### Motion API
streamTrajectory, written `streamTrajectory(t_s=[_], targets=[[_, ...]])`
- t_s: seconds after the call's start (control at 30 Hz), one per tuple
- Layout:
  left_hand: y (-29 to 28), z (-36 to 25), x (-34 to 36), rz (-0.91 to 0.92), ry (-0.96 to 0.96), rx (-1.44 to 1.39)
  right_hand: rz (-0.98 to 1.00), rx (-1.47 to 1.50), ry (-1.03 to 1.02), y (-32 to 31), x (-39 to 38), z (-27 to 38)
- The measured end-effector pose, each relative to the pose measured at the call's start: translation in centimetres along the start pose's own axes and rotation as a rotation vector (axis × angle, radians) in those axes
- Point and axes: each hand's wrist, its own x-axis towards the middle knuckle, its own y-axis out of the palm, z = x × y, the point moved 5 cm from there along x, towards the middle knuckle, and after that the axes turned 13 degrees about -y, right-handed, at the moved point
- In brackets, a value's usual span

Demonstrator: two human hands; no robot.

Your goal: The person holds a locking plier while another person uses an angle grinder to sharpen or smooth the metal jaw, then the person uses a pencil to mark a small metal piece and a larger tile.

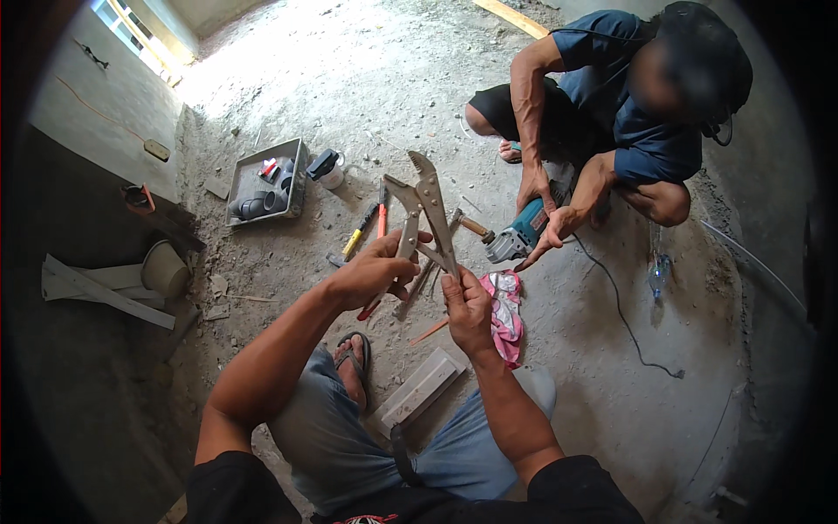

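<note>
Large metal locking pliers [428, 196], jaws raised and spread, are held up over the floor. My left hand [384, 271] is closed around the handle on the left, near a red part at its lower end. My right hand [467, 310] grips the lower end of the other handle. Behind them lie a hammer [473, 225] and a yellow-and-black tool [358, 234]. A pink-and-white cloth [506, 319] lies just right of my right hand, and a pale grey strip [419, 393] lies between my legs.
A co-worker [594, 131] squats at the right, holding a teal angle grinder [524, 227] with its cord trailing. A tray of pipe fittings [294, 179], a small container [330, 175], a bucket [164, 266] and white boards [105, 293] are at the left. A plastic bottle [659, 278] lies right.
</note>
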Motion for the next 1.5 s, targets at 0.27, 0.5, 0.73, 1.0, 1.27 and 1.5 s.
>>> streamTrajectory(t_s=[0.27,0.5,0.73,1.0,1.27,1.5], targets=[[-0.2,0.1,0.6,-0.159,-0.079,-0.131,0.041,-0.075,-0.044,0.7,-0.1,1.4],[-1.6,-0.1,0.8,-0.307,-0.062,-0.159,-0.152,0.158,-0.275,0.3,0.1,1.4],[-2.9,0.1,1.2,-0.367,-0.023,-0.264,-0.220,0.099,-0.112,-0.4,-0.2,-0.5],[-2.5,-0.3,0.9,-0.370,-0.002,-0.239,-0.235,0.039,-0.122,-0.8,-0.1,-0.6],[-1.6,-0.6,0.2,-0.489,-0.043,-0.253,-0.261,0.139,-0.025,-0.7,-0.1,-0.8],[-1.9,-0.3,0.1,-0.492,-0.067,-0.277,-0.197,-0.262,-0.234,-0.8,0.5,-0.5]])
